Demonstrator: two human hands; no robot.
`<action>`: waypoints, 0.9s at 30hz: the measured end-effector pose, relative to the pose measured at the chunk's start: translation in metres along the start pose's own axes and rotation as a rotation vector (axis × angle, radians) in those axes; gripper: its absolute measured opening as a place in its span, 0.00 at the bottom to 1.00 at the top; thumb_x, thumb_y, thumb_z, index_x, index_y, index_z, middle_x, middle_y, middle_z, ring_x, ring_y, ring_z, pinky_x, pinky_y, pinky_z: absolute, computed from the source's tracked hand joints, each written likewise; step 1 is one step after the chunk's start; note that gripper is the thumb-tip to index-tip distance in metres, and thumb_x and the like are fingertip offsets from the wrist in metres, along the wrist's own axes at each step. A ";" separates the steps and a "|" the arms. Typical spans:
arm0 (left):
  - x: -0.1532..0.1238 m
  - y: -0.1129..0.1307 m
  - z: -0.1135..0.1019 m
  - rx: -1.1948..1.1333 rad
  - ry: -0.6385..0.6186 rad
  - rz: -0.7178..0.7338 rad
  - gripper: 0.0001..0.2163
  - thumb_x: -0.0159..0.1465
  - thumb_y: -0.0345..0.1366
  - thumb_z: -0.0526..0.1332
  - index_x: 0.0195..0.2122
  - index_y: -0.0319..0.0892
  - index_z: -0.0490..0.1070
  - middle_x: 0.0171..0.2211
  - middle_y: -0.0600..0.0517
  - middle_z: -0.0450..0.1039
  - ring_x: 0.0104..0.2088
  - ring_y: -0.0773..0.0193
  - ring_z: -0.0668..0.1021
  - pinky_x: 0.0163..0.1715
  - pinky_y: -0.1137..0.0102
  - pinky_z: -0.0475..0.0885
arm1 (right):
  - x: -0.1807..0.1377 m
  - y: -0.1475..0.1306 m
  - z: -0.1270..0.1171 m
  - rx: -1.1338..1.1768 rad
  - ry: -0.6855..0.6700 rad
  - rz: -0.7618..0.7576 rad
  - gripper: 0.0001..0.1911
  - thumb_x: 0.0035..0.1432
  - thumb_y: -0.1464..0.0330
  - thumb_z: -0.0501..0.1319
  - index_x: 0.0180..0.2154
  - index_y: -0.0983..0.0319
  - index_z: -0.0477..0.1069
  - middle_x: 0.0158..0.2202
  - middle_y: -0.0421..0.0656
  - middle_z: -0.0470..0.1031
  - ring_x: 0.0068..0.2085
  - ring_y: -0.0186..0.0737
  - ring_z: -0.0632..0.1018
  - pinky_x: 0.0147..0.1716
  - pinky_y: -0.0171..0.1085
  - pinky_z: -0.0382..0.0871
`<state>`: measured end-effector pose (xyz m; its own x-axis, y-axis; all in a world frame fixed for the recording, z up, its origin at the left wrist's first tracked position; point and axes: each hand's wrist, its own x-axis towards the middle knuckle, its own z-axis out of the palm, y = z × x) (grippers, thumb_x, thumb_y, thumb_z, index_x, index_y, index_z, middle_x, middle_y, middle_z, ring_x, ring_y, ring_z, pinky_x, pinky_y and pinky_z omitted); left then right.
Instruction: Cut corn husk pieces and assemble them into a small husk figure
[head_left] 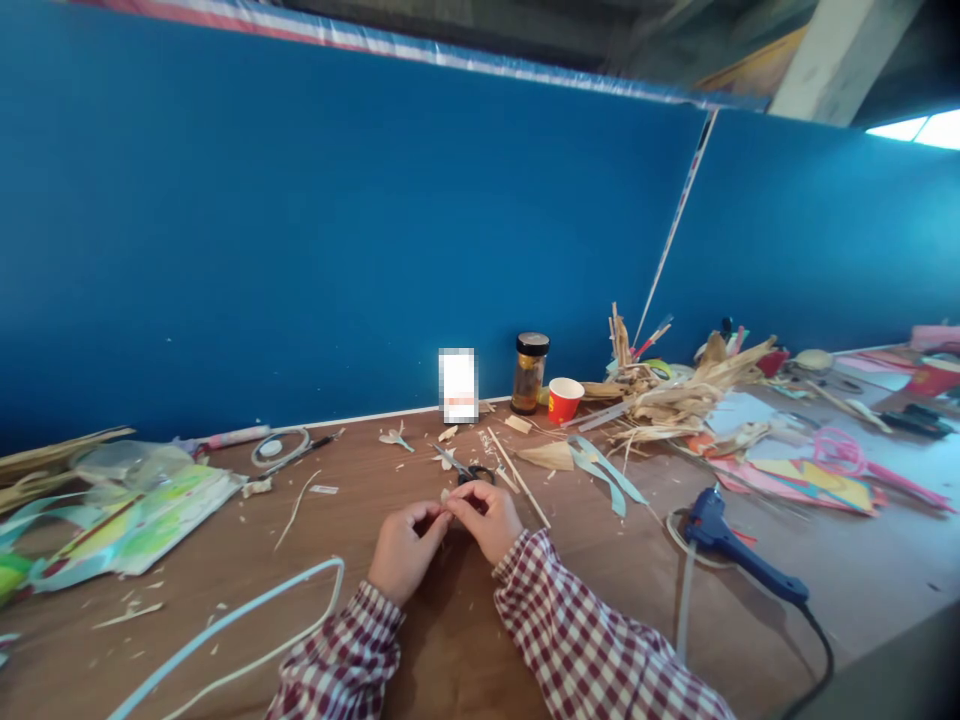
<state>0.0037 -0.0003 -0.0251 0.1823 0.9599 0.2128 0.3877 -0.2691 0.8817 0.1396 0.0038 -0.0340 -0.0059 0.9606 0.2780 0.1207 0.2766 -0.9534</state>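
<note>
Low over the table, my left hand [405, 552] and my right hand [491, 520] meet at the fingertips, both closed in a pinch. Between them shows a bit of a small pale piece [445, 496], perhaps dried husk; the fingers hide most of it. Just beyond my right hand lies a pair of scissors [480, 475] with black handles, partly covered by the hand. Pale petal-like scraps [444, 459] lie by the blades. A thin stick [519, 478] rests right of the scissors, near a flat dried husk [546, 456].
A blue glue gun [742, 553] with a black cord lies at right. Behind stand a dark-lidded jar [529, 378] and a red paper cup [564, 401], near heaped dried husks [686, 392]. A pale-blue strip [225, 622] curves at front left. A blue partition [337, 220] rises behind.
</note>
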 end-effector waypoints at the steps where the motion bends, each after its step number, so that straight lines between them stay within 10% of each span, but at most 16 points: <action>1: 0.000 0.000 0.000 0.022 0.008 0.013 0.11 0.55 0.41 0.56 0.25 0.40 0.72 0.22 0.53 0.73 0.25 0.64 0.72 0.26 0.72 0.66 | 0.000 0.000 0.000 0.011 -0.005 0.008 0.10 0.49 0.63 0.59 0.30 0.63 0.71 0.24 0.39 0.72 0.26 0.33 0.71 0.27 0.32 0.65; 27: 0.002 -0.006 0.001 -0.140 0.102 -0.008 0.19 0.52 0.38 0.60 0.45 0.39 0.67 0.30 0.51 0.75 0.33 0.61 0.76 0.37 0.67 0.71 | 0.000 -0.002 0.001 0.061 -0.016 0.089 0.11 0.46 0.62 0.61 0.29 0.63 0.71 0.20 0.36 0.67 0.22 0.30 0.67 0.22 0.29 0.61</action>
<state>0.0023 0.0033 -0.0301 0.0841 0.9668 0.2411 0.2579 -0.2549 0.9319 0.1387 0.0036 -0.0325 -0.0133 0.9816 0.1904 0.0612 0.1909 -0.9797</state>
